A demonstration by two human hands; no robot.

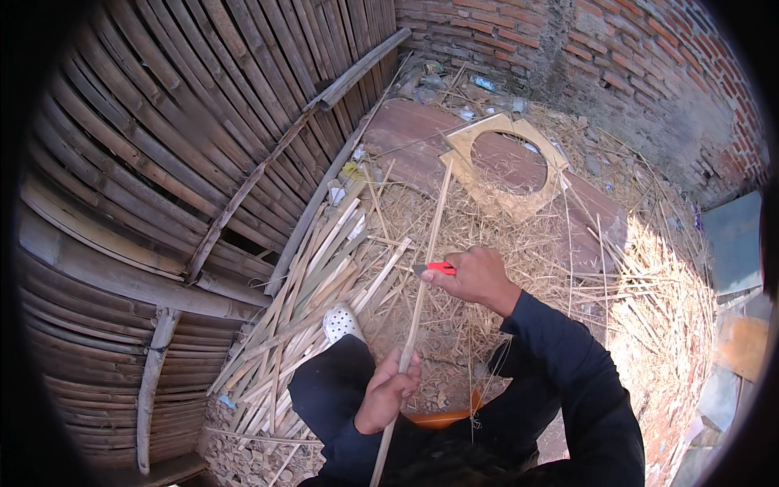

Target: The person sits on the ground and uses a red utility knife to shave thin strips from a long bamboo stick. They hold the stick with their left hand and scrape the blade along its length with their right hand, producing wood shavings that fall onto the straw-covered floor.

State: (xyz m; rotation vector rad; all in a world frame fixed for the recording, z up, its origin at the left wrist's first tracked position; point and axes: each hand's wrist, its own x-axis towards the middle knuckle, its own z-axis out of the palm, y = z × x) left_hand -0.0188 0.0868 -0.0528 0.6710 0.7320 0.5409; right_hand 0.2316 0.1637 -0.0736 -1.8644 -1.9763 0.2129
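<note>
My left hand (388, 391) grips a long thin bamboo strip (430, 243) near its lower end; the strip runs up and away over the ground toward a wooden board. My right hand (475, 276) holds a red-handled knife (434, 268) with its blade against the strip about halfway along. Both arms wear dark sleeves. My knee in dark trousers and a white perforated shoe (341, 323) lie just left of the strip.
A pile of split bamboo strips (308, 308) lies left of my leg. A woven bamboo wall (162, 162) fills the left side. Pale shavings (649, 308) cover the ground. A brown board carries a wooden frame with a round hole (507, 166). A brick wall (633, 65) stands behind.
</note>
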